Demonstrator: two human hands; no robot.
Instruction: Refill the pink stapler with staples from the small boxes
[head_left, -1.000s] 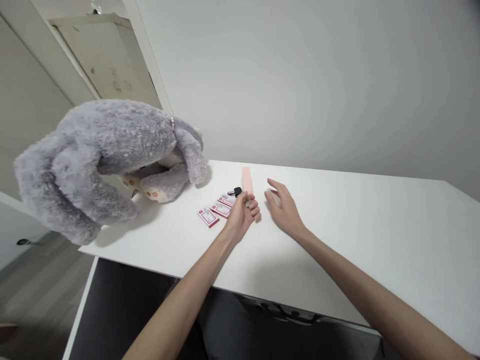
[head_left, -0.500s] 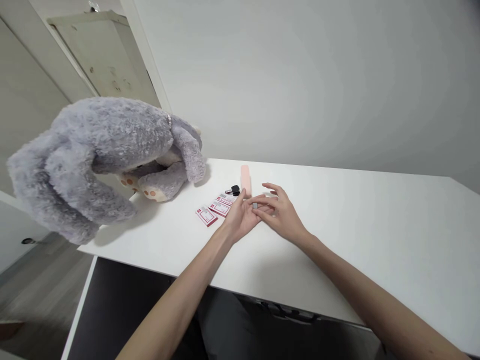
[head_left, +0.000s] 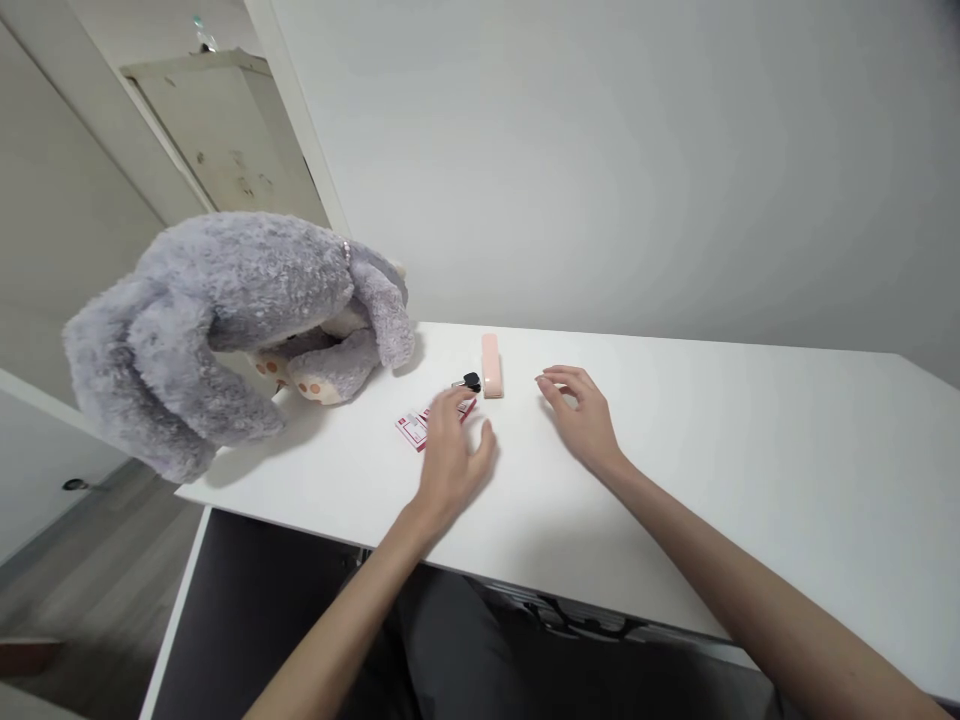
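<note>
My left hand is palm down, fingers bent and thumb spread. It hovers over or touches small white boxes with red edges, covering part of them; contact is hidden. Off to the right, my right hand is above the white table, thumb and index fingertips brought together in a pinch. Whatever may be between those fingertips is too small to make out. A long pink stapler lies between and beyond my hands. Beside it are black-headed keys, just past my left fingertips.
A large grey-purple plush toy is bent over on the left of the white table. A wall rises behind the table. Below the front edge is a dark open space. A worn cabinet stands behind the toy.
My hands have moved apart. The left has turned from palm up to palm down and shifted left onto the boxes. The small grey piece seen between them no longer shows.
</note>
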